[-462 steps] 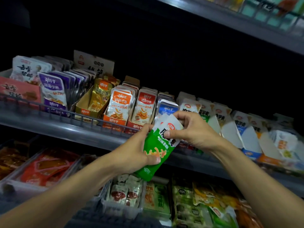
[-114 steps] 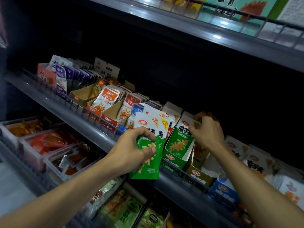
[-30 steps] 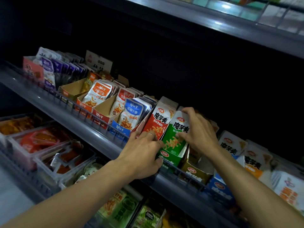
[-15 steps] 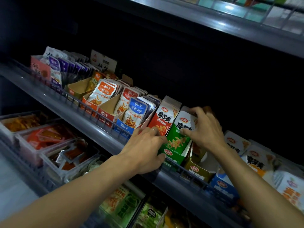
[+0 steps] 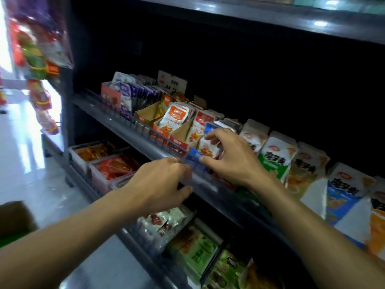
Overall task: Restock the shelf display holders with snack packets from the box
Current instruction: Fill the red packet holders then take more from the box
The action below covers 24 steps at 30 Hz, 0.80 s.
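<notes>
Cardboard display holders of snack packets stand in a row on the middle shelf (image 5: 133,130). The green holder (image 5: 273,161) is full of green-and-white packets, with a red holder (image 5: 253,135) to its left and a blue holder (image 5: 194,154) further left. My right hand (image 5: 233,157) hovers in front of the blue holder, fingers spread and holding nothing. My left hand (image 5: 162,184) hangs before the shelf's front rail with loosely curled, empty fingers. A brown box (image 5: 14,217) shows at the lower left edge.
Orange (image 5: 175,119), yellow (image 5: 149,113) and purple (image 5: 133,94) packet holders fill the shelf's left part. Clear trays (image 5: 100,157) of packets line the lower shelf. Hanging snack bags (image 5: 39,44) dangle at the shelf's left end. Another shelf (image 5: 270,15) runs overhead.
Both hands have drawn back from the green and red holders and shifted left toward the blue holder. The view has swung left, bringing the aisle floor and the box into sight.
</notes>
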### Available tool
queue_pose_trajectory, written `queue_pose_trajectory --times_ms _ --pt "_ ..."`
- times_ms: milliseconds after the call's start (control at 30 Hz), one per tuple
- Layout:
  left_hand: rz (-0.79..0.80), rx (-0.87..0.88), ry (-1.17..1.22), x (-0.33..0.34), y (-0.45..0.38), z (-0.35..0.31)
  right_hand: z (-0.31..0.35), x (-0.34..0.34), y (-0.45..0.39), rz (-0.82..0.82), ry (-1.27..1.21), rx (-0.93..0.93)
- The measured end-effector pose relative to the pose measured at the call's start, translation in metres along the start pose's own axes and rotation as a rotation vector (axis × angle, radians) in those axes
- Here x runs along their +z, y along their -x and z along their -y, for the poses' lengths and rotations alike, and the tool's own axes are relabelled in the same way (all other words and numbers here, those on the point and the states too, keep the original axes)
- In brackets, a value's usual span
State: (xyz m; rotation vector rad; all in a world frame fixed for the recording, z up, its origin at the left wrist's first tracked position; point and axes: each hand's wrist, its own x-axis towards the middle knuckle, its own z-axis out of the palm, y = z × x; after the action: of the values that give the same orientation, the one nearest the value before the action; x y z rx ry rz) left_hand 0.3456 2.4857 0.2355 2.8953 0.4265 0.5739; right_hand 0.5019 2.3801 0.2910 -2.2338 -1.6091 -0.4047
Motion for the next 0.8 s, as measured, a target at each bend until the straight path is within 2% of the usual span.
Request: queue_pose_trajectory --times_ms 467,800 --pt "0.167 -0.419 -0.126 0.011 0.201 0.138 0.178 0.184 -0.029 0.381 -0.256 -0.308" --pt "0.178 -0.710 -0.125 0.095 0.340 0.242 0.286 0.352 -0.024 0.583 -0.364 -0.333"
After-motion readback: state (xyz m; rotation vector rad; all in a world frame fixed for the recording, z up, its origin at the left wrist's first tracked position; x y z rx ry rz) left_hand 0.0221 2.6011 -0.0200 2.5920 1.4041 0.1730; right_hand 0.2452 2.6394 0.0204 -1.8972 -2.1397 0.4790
